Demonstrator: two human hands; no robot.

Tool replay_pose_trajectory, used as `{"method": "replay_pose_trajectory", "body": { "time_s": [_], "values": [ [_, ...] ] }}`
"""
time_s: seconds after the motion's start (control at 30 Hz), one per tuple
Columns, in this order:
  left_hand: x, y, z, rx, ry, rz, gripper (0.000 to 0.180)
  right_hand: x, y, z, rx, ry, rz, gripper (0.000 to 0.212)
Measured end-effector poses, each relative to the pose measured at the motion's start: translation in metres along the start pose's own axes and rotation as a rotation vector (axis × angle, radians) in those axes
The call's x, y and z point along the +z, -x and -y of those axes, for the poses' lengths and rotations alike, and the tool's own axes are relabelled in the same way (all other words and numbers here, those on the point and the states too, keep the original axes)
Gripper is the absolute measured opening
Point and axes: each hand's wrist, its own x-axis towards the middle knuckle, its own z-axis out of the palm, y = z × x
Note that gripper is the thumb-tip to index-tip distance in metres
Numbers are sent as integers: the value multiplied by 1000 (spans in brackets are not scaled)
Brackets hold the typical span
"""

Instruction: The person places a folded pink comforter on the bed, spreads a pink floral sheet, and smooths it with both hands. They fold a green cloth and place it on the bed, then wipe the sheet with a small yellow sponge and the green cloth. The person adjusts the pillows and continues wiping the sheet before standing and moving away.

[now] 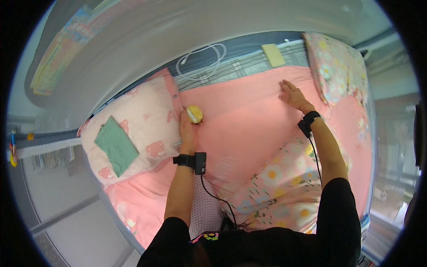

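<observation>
My left hand (187, 129) is beside the pillow's right edge, its fingers curled against a small round yellow thing (194, 114) with a white stripe; its exact kind is unclear. Under both hands lies a pink bed sheet (240, 107). Across the bed, my right hand (293, 96) rests on the sheet near its far edge, fingers stretched out and holding nothing. The pink and white pillow (147, 107) lies left of my left hand. On top of it is a folded green cloth (116, 146).
A flowered pillow (336, 66) lies at the far right, and a flowered quilt (275, 191) is bunched nearby. Along the far edge are a coiled white cable (219, 58) and a flat yellow pad (273, 55). Pale netting (249, 18) surrounds the bed. Black cables hang from both wrists.
</observation>
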Motion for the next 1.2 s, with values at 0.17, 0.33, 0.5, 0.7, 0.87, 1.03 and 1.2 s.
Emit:
{"method": "replay_pose_trajectory", "body": {
  "time_s": [0.17, 0.33, 0.5, 0.7, 0.87, 1.03, 1.2],
  "values": [
    [-14, -1, 12, -14, -72, 128, 36, -79, 131, -40, 128, -485, 276, 38],
    [-14, 5, 14, 106, -217, 226, 32, -196, 330, -99, 283, -352, 96, 23],
    [-6, 64, 3, -59, -521, 280, 44, -254, 558, -117, 850, -357, -34, 30],
    [1, 179, -7, -390, -933, 899, 52, -121, 683, 3, 928, -1012, -33, 43],
    [1, 260, 27, -381, -1294, 1194, 67, -30, 581, 88, 855, -1414, -264, 55],
    [0, 286, 44, -671, -738, 1184, 89, -53, 477, 111, 887, -1904, -437, 58],
    [15, 286, 37, -483, -629, 1200, 86, -87, 467, 143, 703, -1482, -573, 48]
  ]
}}
